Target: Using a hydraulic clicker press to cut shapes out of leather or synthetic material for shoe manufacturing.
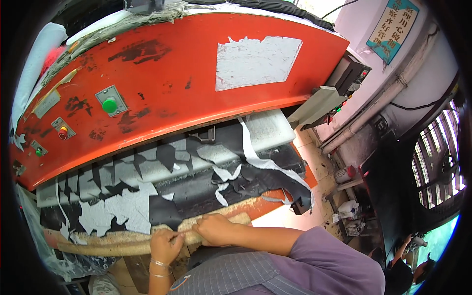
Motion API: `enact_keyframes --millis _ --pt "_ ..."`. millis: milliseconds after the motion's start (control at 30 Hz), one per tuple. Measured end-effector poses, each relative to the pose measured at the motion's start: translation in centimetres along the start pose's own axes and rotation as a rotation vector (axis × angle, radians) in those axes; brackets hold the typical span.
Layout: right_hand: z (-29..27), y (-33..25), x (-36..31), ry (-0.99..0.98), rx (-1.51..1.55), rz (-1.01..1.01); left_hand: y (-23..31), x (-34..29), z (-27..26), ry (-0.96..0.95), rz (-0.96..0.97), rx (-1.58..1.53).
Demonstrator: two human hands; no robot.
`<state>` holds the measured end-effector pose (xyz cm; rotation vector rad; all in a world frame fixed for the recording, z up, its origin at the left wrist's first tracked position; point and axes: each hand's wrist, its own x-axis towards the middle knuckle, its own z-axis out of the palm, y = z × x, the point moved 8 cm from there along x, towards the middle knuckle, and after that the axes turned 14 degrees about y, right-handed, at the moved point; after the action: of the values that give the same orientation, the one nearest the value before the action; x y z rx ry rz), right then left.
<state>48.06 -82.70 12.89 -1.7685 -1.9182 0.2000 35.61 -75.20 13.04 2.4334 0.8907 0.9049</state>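
My left hand [167, 246] is closed at the worn tan padded edge [113, 248] along the front of an orange machine, its fingertips pinched together. Just to the right, my right hand [214, 229] lies curled over the same edge. Whatever either hand holds, if anything, is hidden by the fingers. Beyond them, a black sheet [164, 211] with a pale underside [118, 211] hangs toward the edge in ragged cut-out scraps. More black scraps [275, 182] and white strips are bunched to the right. A dark metal die [207, 133] sits farther back on the white cutting board [268, 129].
The orange press beam [162, 73] spans the far side, carrying a green button [109, 104] and a red knob [63, 132]. At the right stand a control box [344, 78] and a low shelf with bottles [348, 209]. Another person [400, 273] is at the lower right.
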Motion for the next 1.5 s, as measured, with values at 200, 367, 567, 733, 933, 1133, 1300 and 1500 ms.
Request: enact_keyframes --millis 200,367,567,733,933,1133,1300,1500 --pt "-8.7 15.3 11.9 0.287 -0.244 0.483 -2.4 6.3 3.3 -0.333 -0.392 -0.324" --pt "-7.5 25.2 18.3 0.113 -0.365 0.805 -0.6 16.5 9.1 -0.254 -0.298 -0.454" --pt "-8.8 23.6 15.6 0.294 0.203 0.519 -1.9 21.7 13.8 -0.111 -0.429 -0.753" --pt "-8.5 20.0 8.5 0.127 0.639 0.464 2.7 19.3 16.8 -0.301 -0.356 -1.079" --pt "-8.4 18.1 6.7 0.102 0.508 0.228 0.6 14.3 15.6 -0.202 -0.621 -0.979" --pt "-11.2 20.8 13.1 -0.142 -0.366 -0.268 -2.3 14.5 10.3 -0.46 -0.068 -0.072" --pt "-7.8 26.0 16.4 -0.275 -0.6 -0.684 -0.6 22.3 9.6 -0.132 0.008 -0.254" --pt "-7.6 28.2 16.6 0.291 -0.365 0.058 -7.8 28.7 18.2 -0.073 -0.228 -0.175"
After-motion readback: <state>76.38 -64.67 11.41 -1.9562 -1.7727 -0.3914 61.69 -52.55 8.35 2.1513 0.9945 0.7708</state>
